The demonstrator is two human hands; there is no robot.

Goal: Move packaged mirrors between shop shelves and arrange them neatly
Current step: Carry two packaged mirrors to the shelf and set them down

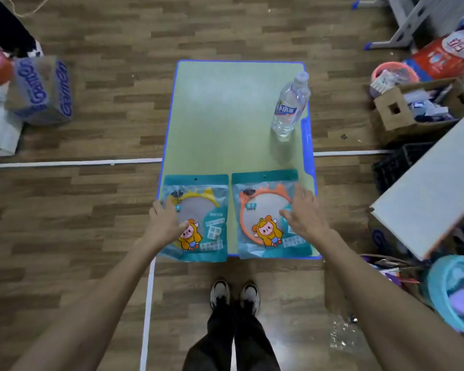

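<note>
Two packaged mirrors in teal bags lie side by side at the near edge of a green table (225, 116) with a blue rim. The left pack (206, 210) holds a yellow-framed mirror, the right pack (263, 210) an orange-framed one. My left hand (166, 220) rests on the left side of the yellow pack, fingers spread over it. Over the right side of the orange pack sits my right hand (303, 215), fingers apart and touching the bag. Neither hand has lifted a pack. Both packs overhang the table's front edge slightly.
A clear water bottle (289, 103) stands upright at the table's right side. Cardboard boxes (413, 108), a white board (429, 188) and a blue basket (456, 293) crowd the right. A wrapped carton (43, 89) sits on the floor at left. My shoes (235, 293) are below the table.
</note>
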